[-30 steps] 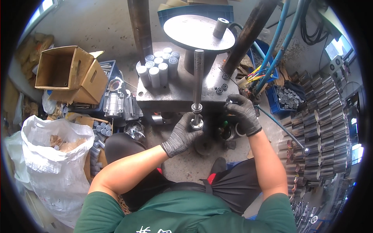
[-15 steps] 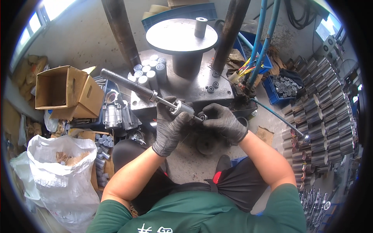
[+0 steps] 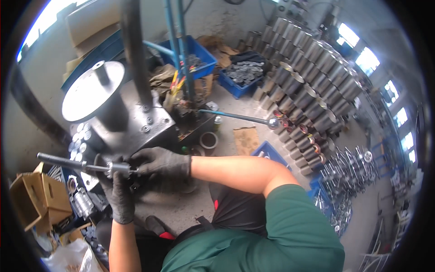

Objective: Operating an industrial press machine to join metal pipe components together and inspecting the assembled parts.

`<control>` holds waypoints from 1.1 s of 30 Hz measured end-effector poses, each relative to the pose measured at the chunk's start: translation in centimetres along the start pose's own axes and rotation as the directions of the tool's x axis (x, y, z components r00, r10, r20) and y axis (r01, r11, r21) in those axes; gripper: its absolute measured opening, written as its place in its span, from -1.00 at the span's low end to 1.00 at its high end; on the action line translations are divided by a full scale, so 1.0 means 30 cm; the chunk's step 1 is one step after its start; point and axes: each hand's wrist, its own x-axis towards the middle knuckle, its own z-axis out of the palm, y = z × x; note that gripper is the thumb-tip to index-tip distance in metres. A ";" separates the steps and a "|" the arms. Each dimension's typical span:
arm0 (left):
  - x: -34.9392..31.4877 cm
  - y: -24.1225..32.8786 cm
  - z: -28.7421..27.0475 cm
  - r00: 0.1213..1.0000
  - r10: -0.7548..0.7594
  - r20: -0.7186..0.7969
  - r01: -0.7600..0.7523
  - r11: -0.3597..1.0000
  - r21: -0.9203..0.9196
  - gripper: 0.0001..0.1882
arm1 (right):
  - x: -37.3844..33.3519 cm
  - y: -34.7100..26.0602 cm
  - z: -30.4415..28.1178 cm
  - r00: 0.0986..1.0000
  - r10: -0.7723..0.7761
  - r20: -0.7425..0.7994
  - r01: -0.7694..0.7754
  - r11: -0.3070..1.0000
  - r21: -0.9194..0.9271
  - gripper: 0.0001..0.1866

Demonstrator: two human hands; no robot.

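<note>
At the left edge of the frame I see an open cardboard carton (image 3: pixel 53 199), with a white sack (image 3: pixel 74 259) below it in the lower left corner; any print on either is too blurred for me to read. The long dark metal shaft (image 3: pixel 74 163) lies nearly level left of the frame's centre, its thick bar pointing left and a thinner rod leading right into a short silver cylinder (image 3: pixel 120 167). Behind the bar stand grey capped cylinders (image 3: pixel 78 139), and at upper left a round metal disc (image 3: pixel 79 100) carries one upright hollow cylinder (image 3: pixel 103 76). My gloved left hand (image 3: pixel 117 190) is closed around the silver cylinder from below. My gloved right hand (image 3: pixel 158 163) comes in from the right, fingers drawn narrow at the cylinder's right end; I cannot tell whether they pinch anything there. Above my hands, small dark rings (image 3: pixel 145 129) lie on the steel base (image 3: pixel 159 119). Further right, at upper centre, are two blue bins, the nearer one (image 3: pixel 236 90) full of small metal parts. A blue lever (image 3: pixel 235 116) ends in a ball near stacked shiny tubes (image 3: pixel 312 77), with thin metal rods (image 3: pixel 349 170) bunched at lower right
</note>
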 end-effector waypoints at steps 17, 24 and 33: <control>0.007 -0.048 0.026 0.997 -0.059 0.041 0.056 0.995 0.077 0.02 | -0.609 -0.646 -0.178 0.943 -0.218 -0.252 -0.315 -0.336 -0.888 -0.75; 0.292 0.181 0.076 0.971 0.224 0.083 -0.234 0.960 0.154 -0.44 | -0.694 -0.663 -0.234 0.953 -0.220 -0.209 -0.250 -0.182 -0.951 -0.59; 0.779 0.449 0.239 0.899 0.421 -0.123 -0.403 0.903 0.147 -0.66 | -0.663 -0.679 -0.201 0.943 -0.045 -0.330 -0.330 -0.267 -0.906 -0.61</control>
